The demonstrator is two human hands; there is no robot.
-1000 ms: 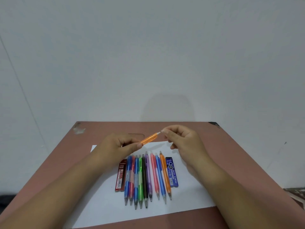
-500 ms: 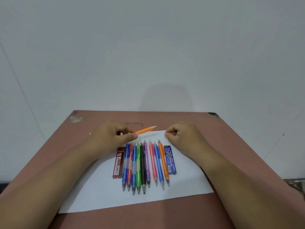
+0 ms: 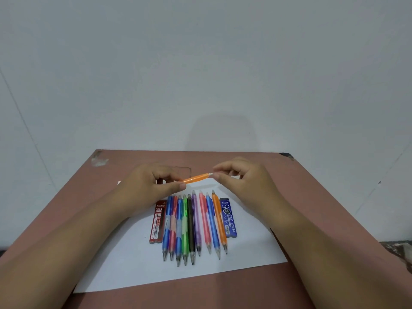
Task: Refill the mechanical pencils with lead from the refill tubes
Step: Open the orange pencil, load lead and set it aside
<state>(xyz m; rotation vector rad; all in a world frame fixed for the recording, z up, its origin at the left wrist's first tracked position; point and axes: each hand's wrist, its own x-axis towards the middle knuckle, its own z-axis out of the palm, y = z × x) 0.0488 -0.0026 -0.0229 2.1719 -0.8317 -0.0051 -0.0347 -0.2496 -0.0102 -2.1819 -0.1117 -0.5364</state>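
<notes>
Where half a second ago fingertips curled apart from the pencil near the paper's far edge, right hand (image 3: pixel 243 181) now raised and brought to the white cap end of the held orange pencil (image 3: pixel 196 177), thumb and forefinger pinched at that tip (whether on the cap itself or something finer, cannot tell). Left hand (image 3: pixel 147 188) still wrapped round the pencil's other end, thumb pressed along the near side, fingers curled over the far side; barrel now slanted up toward the right, lifted clear of the white paper (image 3: pixel 133 259), much as a second ago.

Head view only, so nothing further to go through. Beneath the hands, flat on the paper, unchanged in order: red lead tube (image 3: pixel 158 221) at the left, marked 2B; then the row of pencils (image 3: pixel 191 226), side by side, tips pointing near — blue, red, blue, green, black, purple, pink, blue, orange; then blue lead tube (image 3: pixel 228 217) at the right, just beside the orange one. Both tubes lying lengthwise, parallel with the row.

Paper spread on the brown table (image 3: pixel 312 197), far corners of the table against a pale wall (image 3: pixel 200 74). Whole scene sitting lower in the frame than half a second ago (camera tilt, not the objects).
</notes>
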